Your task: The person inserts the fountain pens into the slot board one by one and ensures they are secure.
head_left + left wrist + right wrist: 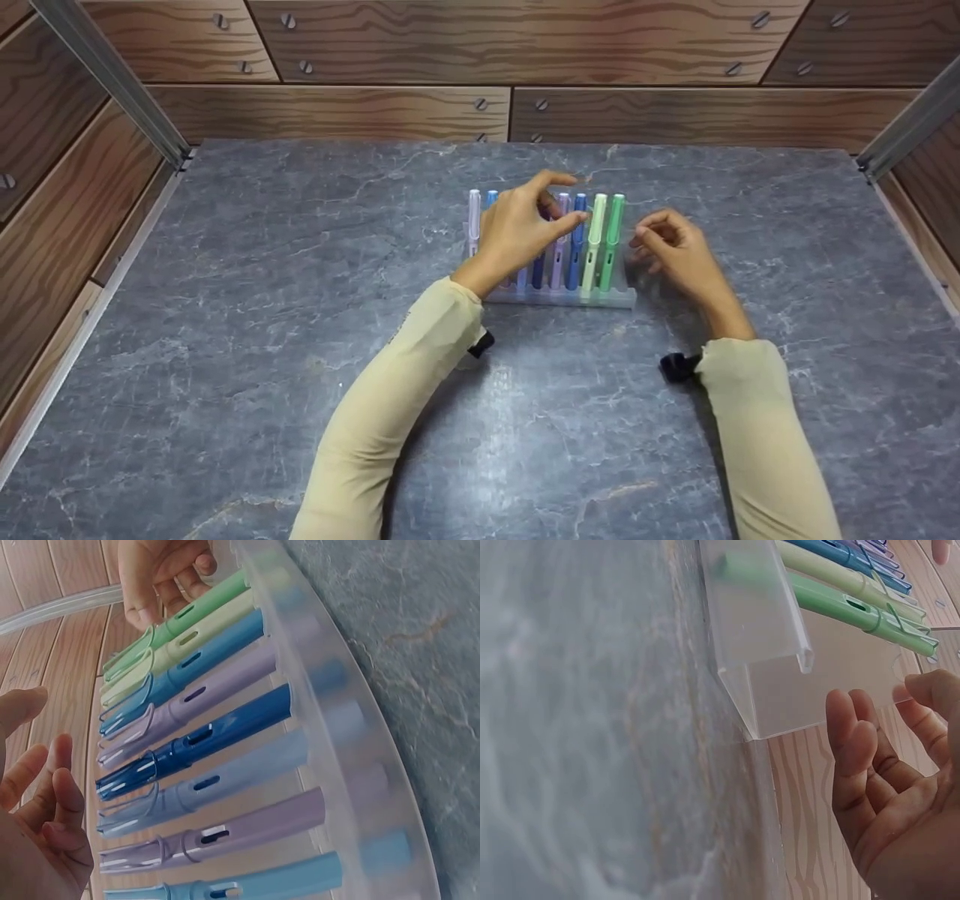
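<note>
A clear plastic pen stand (559, 298) holds a row of upright capped pens in lilac, blue and green shades. My left hand (517, 225) is over the left part of the row and hides several pens. Its thumb and index finger are spread apart, with nothing between them; in the left wrist view the left hand (45, 817) shows loosely bent fingers beside the caps. At the stand's right end, my right hand (679, 244) is close to the green pen (613, 240). In the right wrist view, the right fingertips (902, 693) are right at the stand's clear side edge, fingers loosely bent.
The stand is on a grey marbled table (300, 360). Wood-patterned panels (525, 45) rise behind it and at both sides, with metal posts (120, 90) at the corners. A small black camera (679, 367) is strapped at the right wrist.
</note>
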### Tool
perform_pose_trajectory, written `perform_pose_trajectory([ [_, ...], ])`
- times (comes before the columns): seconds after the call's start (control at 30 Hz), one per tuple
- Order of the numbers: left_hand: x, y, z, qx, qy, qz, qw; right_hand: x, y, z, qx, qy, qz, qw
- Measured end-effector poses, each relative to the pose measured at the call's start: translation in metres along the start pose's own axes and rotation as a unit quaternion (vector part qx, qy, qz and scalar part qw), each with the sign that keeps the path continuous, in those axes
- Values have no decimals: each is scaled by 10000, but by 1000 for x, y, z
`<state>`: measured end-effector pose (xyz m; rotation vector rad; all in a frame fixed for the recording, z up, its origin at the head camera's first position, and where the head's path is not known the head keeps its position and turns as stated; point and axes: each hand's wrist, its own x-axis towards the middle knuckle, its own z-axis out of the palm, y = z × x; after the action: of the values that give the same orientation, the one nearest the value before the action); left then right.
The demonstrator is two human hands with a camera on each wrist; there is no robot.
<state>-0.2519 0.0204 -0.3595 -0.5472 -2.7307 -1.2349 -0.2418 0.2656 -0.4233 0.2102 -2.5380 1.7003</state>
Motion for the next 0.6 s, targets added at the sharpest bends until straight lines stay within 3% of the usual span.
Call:
perform_pose_trajectory([
  [0.3,-3,-5,-2,11,74,60,10000,-1,-4,-6,-401,-40,74,9992],
  [0.6,-7,-12,-13,81,138,-22,9999,-1,-3,-8,-606,-151,-5,9980],
])
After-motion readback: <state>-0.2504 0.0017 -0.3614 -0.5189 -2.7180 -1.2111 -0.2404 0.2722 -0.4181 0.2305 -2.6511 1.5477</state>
